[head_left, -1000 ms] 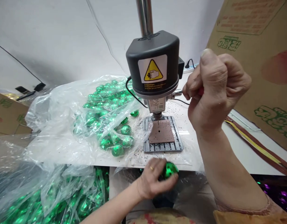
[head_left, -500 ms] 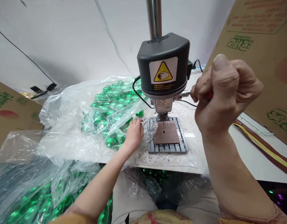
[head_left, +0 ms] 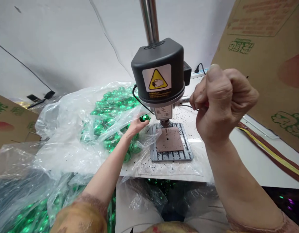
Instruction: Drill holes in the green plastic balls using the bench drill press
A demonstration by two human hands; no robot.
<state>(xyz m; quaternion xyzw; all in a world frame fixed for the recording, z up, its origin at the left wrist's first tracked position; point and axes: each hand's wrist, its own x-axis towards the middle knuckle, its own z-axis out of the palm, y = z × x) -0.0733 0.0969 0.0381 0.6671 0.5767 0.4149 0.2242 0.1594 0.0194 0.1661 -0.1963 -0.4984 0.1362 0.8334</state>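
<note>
My left hand (head_left: 137, 126) is closed around a shiny green ball (head_left: 145, 118), just left of the drill press base (head_left: 173, 156). Beside that hand, a heap of similar green balls (head_left: 116, 98) lies in and under clear plastic film (head_left: 74, 106). My right hand (head_left: 222, 103) makes a fist around the feed handle of the drill press, whose metal stub (head_left: 185, 99) shows at the fingers. The drill press head (head_left: 159, 64) is black with a warning label. Below its bit, a brown square board (head_left: 175, 142) with a hole lies flat on the base.
Dark shavings are scattered over the white table (head_left: 207, 168). Cardboard boxes stand at right (head_left: 258, 81) and left (head_left: 13, 126). Brown and yellow strips (head_left: 266, 145) lie at right. More green balls (head_left: 30, 216) in plastic are below the table's left edge.
My left hand has moved up to a green ball near the heap and taken hold of it. My right hand keeps its grip on the handle. The whole view has shifted slightly.
</note>
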